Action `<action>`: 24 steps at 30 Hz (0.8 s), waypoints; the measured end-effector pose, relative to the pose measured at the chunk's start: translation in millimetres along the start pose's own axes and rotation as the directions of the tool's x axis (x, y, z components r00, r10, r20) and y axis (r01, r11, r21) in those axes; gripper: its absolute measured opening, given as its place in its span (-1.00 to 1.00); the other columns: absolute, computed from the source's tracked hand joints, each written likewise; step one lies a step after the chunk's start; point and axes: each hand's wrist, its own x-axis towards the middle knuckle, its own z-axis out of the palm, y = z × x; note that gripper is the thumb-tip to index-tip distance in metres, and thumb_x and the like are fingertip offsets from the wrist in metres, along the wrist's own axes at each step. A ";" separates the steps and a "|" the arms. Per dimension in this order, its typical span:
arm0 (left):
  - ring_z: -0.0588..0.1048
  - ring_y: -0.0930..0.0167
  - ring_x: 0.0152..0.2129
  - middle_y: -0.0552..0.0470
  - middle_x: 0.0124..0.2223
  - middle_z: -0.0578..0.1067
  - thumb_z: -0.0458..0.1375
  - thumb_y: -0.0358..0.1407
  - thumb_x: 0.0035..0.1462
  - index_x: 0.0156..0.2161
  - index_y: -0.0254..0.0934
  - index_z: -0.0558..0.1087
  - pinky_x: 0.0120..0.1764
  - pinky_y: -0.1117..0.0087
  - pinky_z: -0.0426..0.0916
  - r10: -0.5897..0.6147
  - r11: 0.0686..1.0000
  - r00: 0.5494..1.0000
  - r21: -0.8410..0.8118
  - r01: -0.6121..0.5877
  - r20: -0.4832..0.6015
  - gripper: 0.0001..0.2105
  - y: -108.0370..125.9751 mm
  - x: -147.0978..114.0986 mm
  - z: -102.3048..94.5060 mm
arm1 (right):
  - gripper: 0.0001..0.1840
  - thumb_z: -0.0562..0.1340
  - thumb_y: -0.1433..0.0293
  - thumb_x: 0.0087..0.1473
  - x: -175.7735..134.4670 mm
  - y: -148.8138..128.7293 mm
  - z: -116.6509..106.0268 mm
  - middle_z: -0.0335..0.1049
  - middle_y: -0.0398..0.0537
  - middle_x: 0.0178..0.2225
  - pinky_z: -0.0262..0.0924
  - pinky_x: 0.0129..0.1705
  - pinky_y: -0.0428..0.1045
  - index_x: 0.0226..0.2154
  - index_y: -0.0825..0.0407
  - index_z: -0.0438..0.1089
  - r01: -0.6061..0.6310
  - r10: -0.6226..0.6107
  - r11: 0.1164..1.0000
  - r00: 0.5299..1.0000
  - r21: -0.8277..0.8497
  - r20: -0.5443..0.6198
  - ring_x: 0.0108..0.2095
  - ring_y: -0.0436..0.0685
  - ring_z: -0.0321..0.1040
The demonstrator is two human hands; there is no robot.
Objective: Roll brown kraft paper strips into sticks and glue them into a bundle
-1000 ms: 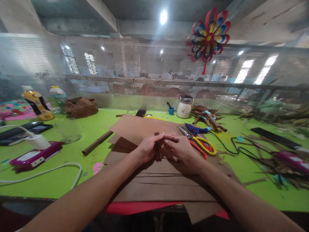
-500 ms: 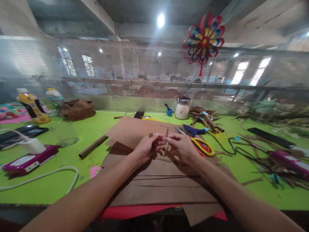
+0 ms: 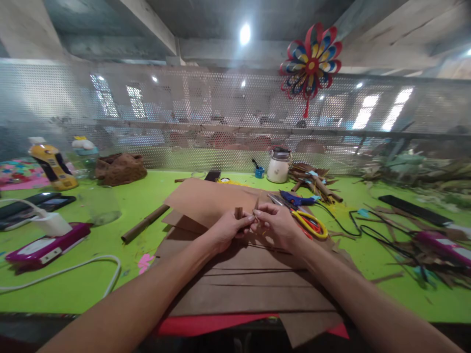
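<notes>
My left hand (image 3: pixel 230 230) is closed round a short piece of brown rolled paper (image 3: pixel 239 213), whose end sticks up above the fingers. Close against it, my right hand (image 3: pixel 277 223) pinches a thin brown paper strip (image 3: pixel 257 203) by its lower part. The fingertips of both hands meet or nearly meet in the middle. Below them lie stacked sheets of brown paper (image 3: pixel 250 299), with a lighter sheet (image 3: pixel 198 198) curling up behind. Yellow-handled scissors (image 3: pixel 312 226) and a blue glue gun (image 3: pixel 297 198) are just past my right hand.
On the green table (image 3: pixel 136 289), a purple power strip (image 3: pixel 47 247) and a long brown paper roll (image 3: pixel 145 224) lie to the left. A white-bodied jar (image 3: pixel 278 167) stands at the back. Brown scraps (image 3: pixel 390 277) and a black cable (image 3: pixel 333 215) spread over the right.
My left hand has closed its fingers and drawn in toward my right fingertips. The rolled piece now stands higher above the grip, and the strip shows less above my right hand.
</notes>
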 end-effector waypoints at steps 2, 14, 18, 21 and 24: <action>0.19 0.61 -0.66 0.00 -0.50 0.38 0.18 -0.16 -0.09 -0.47 -0.40 0.38 -0.64 0.57 -0.08 -0.007 1.000 1.000 0.011 0.007 -0.004 -0.73 -1.0 0.0 0.3 | -0.71 0.27 0.23 -0.18 0.6 -1.4 -2.1 0.36 -0.09 -0.55 0.07 -0.52 -0.10 -0.44 0.12 0.37 -0.005 0.005 1.000 1.000 0.025 0.018 -0.58 -0.02 0.24; 0.22 0.61 -0.66 0.04 -0.53 0.35 0.17 -0.21 -0.06 -0.46 -0.39 0.35 -0.65 0.60 -0.03 -0.082 0.996 0.996 -0.017 0.083 0.039 -0.78 -2.8 1.3 2.4 | -0.74 0.26 0.26 -0.17 1.2 -5.2 -3.1 0.22 -0.20 -0.69 0.03 -0.55 -0.11 -0.64 0.10 0.27 0.067 -0.071 0.995 0.996 -0.079 -0.046 -0.64 -0.06 0.14; 0.24 0.60 -0.66 0.03 -0.53 0.35 0.15 -0.26 -0.05 -0.46 -0.39 0.35 -0.66 0.60 -0.05 -0.097 0.994 0.994 -0.047 0.100 0.053 -0.82 -1.0 0.4 2.5 | -0.74 0.25 0.24 -0.15 0.6 -5.2 -3.3 0.25 -0.19 -0.67 0.05 -0.55 -0.11 -0.62 0.10 0.28 0.103 -0.109 0.987 0.993 -0.124 -0.035 -0.63 -0.05 0.17; 0.24 0.60 -0.68 0.01 -0.52 0.36 0.15 -0.26 -0.06 -0.47 -0.39 0.35 -0.67 0.59 -0.06 -0.096 0.993 0.994 -0.058 0.099 0.050 -0.82 -0.2 -0.2 2.5 | -0.74 0.24 0.24 -0.14 -0.2 -7.6 -3.2 0.26 -0.19 -0.67 0.06 -0.54 -0.11 -0.61 0.10 0.30 0.121 -0.127 0.979 0.992 -0.162 -0.022 -0.62 -0.05 0.17; 0.22 0.61 -0.69 0.01 -0.53 0.36 0.16 -0.27 -0.06 -0.46 -0.40 0.36 -0.68 0.59 -0.07 -0.102 0.992 0.994 -0.073 0.105 0.041 -0.83 -0.1 -0.3 2.4 | -0.74 0.23 0.23 -0.14 -0.9 -9.8 -2.4 0.28 -0.17 -0.67 0.08 -0.54 -0.11 -0.61 0.10 0.31 0.137 -0.142 0.970 0.990 -0.200 -0.015 -0.62 -0.04 0.19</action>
